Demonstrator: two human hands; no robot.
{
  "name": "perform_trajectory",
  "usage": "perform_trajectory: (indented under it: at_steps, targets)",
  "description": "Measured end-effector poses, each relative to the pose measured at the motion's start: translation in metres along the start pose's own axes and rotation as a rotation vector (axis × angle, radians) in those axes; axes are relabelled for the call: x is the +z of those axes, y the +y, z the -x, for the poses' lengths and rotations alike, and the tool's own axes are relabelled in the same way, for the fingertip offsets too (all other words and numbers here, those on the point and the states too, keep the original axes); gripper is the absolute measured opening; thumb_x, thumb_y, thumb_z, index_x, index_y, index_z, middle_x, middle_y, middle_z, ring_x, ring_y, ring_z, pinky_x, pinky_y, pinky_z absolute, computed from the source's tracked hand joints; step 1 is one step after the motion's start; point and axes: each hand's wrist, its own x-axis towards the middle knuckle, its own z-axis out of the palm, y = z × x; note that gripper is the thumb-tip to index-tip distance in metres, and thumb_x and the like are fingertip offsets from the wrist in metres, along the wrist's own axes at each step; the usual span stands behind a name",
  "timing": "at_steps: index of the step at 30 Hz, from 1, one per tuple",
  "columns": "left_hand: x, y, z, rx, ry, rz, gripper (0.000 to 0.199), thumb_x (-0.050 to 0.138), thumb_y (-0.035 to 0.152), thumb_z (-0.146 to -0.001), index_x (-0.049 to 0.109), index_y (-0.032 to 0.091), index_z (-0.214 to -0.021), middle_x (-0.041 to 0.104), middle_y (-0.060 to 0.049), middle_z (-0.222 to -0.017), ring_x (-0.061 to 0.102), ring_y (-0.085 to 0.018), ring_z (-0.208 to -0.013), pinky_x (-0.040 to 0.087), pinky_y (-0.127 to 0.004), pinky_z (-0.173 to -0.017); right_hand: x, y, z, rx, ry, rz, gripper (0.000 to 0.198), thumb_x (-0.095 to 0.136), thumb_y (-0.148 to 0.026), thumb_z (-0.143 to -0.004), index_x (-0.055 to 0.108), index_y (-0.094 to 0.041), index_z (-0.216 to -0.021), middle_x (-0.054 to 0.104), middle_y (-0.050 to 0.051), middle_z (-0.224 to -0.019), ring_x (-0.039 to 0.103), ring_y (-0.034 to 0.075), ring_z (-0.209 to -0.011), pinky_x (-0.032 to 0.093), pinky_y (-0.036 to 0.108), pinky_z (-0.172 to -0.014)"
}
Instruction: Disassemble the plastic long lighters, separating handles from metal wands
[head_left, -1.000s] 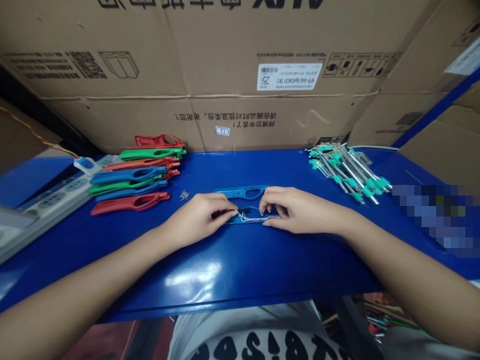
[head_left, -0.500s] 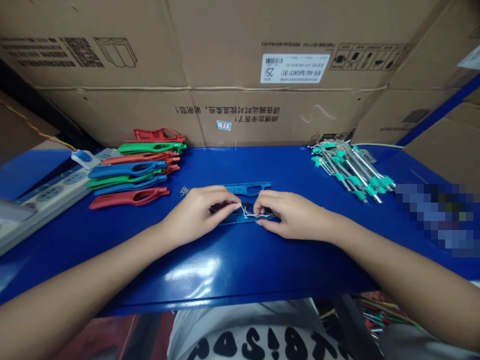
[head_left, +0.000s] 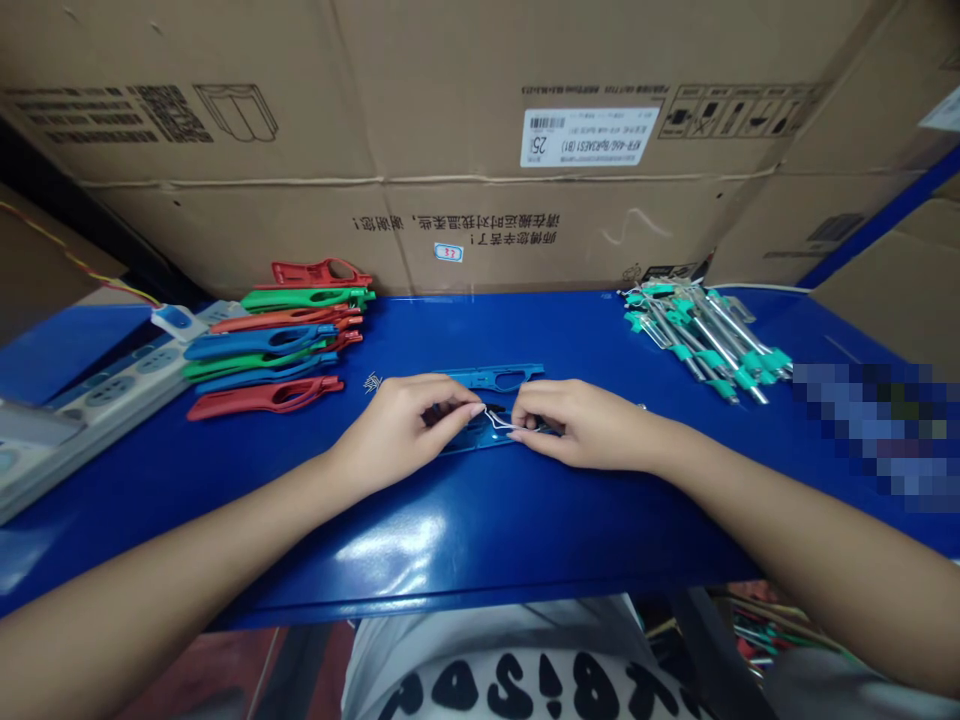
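Observation:
Both hands meet over a blue plastic handle half (head_left: 474,440) lying on the table, its open inner side up. Thin white wires (head_left: 498,424) run across it, with a small black part beside them. Between thumb and forefinger, my left hand (head_left: 412,425) pinches the wires at their left end. My right hand (head_left: 581,425) has its thumb and fingers closed on the wires farther right, hiding that end of the handle half. Just behind lies a second blue handle half (head_left: 511,378) with an oval finger hole. Small metal pins or screws (head_left: 373,382) lie left of my left hand.
Red, green, orange and blue handle halves (head_left: 277,345) are stacked at the left, beside a white power strip (head_left: 97,405). Metal rods with teal ends (head_left: 705,335) are piled at the right. A cardboard wall (head_left: 450,150) stands behind the blue table (head_left: 487,540).
My right thumb has shifted from the near edge of the blue handle half up to the white wires, and the fingers have closed there. My left hand keeps its pinch.

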Motion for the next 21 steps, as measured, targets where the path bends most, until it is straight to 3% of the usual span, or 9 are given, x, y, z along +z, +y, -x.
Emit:
perform_trajectory:
  at_steps: [4,11,15,21]
  targets:
    - [0.0011,-0.0015,0.0006,-0.071,-0.032,0.024,0.016,0.065,0.026,-0.096,0.078,0.017,-0.090,0.075,0.000,-0.079,0.064,-0.010,-0.064,0.047,-0.020,-0.061,-0.0021,0.0096,0.0009,-0.121,0.037,-0.045,0.013,0.057,-0.020,-0.096,0.067,-0.016,-0.089,0.065,0.004,-0.085,0.057,0.012,-0.072,0.042,0.023,-0.068]
    - [-0.0010,-0.0050,0.0016,-0.052,-0.075,0.000,0.013,0.068,0.021,-0.095,0.080,0.017,-0.095,0.077,-0.001,-0.082,0.067,-0.011,-0.066,0.049,-0.020,-0.063,-0.0059,0.0130,0.0031,-0.161,0.083,-0.131,0.011,0.060,-0.020,-0.095,0.067,-0.015,-0.088,0.063,0.001,-0.082,0.048,0.008,-0.062,0.039,0.022,-0.061]
    - [-0.0043,-0.0031,0.0018,0.014,-0.115,-0.036,0.015,0.067,0.020,-0.096,0.080,0.016,-0.100,0.078,-0.003,-0.085,0.070,-0.013,-0.069,0.052,-0.022,-0.068,-0.0086,0.0121,0.0046,-0.166,0.008,-0.179,0.005,0.062,-0.016,-0.091,0.067,-0.015,-0.092,0.061,0.001,-0.091,0.045,0.006,-0.060,0.040,0.021,-0.061]
    - [-0.0059,0.0031,0.0045,0.088,-0.193,-0.112,0.016,0.064,0.014,-0.096,0.080,0.016,-0.099,0.077,-0.003,-0.084,0.071,-0.014,-0.073,0.053,-0.023,-0.071,-0.0077,0.0074,0.0058,-0.108,-0.072,-0.010,0.007,0.065,-0.025,-0.091,0.068,-0.018,-0.092,0.061,0.001,-0.098,0.052,0.009,-0.074,0.039,0.024,-0.067]
